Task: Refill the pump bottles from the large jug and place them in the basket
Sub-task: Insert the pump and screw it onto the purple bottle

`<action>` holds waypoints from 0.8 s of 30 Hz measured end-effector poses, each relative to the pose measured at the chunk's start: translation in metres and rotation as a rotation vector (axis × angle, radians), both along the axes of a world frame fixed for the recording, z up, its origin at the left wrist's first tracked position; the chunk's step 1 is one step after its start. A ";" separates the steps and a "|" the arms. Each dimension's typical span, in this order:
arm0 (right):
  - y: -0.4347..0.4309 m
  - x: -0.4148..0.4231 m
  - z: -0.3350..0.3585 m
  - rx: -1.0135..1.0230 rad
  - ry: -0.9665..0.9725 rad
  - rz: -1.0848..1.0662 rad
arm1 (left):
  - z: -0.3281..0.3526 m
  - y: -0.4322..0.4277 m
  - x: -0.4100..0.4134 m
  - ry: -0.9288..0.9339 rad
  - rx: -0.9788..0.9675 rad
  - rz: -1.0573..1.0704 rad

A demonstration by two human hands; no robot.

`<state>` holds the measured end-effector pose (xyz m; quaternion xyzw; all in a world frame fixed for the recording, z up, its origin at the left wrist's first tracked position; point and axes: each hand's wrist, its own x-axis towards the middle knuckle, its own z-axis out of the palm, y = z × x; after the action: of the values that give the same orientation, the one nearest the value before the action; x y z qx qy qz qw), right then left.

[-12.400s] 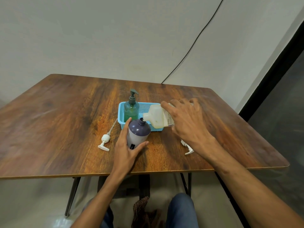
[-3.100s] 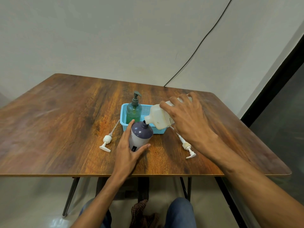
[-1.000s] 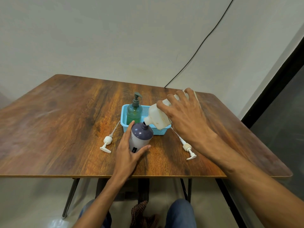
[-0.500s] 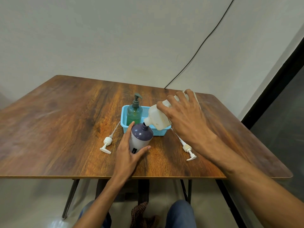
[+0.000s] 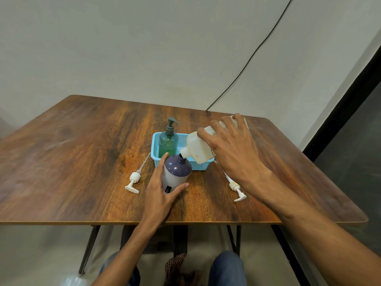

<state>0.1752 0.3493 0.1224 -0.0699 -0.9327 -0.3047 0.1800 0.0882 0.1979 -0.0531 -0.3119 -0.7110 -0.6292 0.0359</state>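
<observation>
A purple-topped bottle (image 5: 176,172) with no pump stands open-necked on the table in front of the blue basket (image 5: 201,165). My left hand (image 5: 161,193) grips its body, fingers and thumb round it. My right hand (image 5: 228,147) holds the large white jug (image 5: 195,150) tipped steeply down to the left, its spout at the bottle's neck. A green pump bottle (image 5: 168,142) stands upright in the basket's left end. Two loose white pumps lie on the table, one left (image 5: 135,179) of the bottle and one right (image 5: 236,186).
The wooden table (image 5: 72,153) stretches wide to the left and far side. Its front edge runs just below my left wrist. A black cable (image 5: 250,56) climbs the wall behind. A dark panel stands at the right. My knees show under the table.
Over the past seconds my right hand has tipped the jug more steeply, raising its rear end. The purple bottle and my left hand have stayed put.
</observation>
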 end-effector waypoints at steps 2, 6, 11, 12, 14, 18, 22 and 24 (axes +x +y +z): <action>0.001 -0.001 -0.001 0.002 0.000 -0.003 | 0.000 0.001 -0.001 -0.002 -0.003 -0.001; 0.006 -0.002 -0.008 -0.016 0.034 -0.007 | 0.000 0.002 -0.001 -0.010 -0.001 0.001; 0.009 0.001 -0.016 -0.120 0.097 0.007 | 0.000 0.002 -0.002 -0.017 0.002 -0.002; 0.010 0.002 -0.018 -0.152 0.103 0.002 | 0.000 0.002 -0.002 -0.022 0.006 -0.001; 0.011 0.005 -0.023 -0.226 0.113 -0.012 | -0.001 0.003 -0.002 -0.027 0.008 0.005; 0.022 0.011 -0.039 -0.440 0.169 -0.044 | -0.003 0.003 -0.004 -0.036 0.009 0.008; 0.034 0.019 -0.057 -0.825 0.340 -0.007 | -0.003 0.002 -0.004 -0.041 0.012 0.017; 0.036 0.023 -0.071 -1.011 0.430 0.038 | -0.003 0.002 -0.003 -0.046 0.016 0.019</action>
<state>0.1980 0.3849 0.0518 -0.1914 -0.9062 0.2057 0.3161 0.0851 0.1999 -0.0560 -0.2901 -0.7096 -0.6415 0.0280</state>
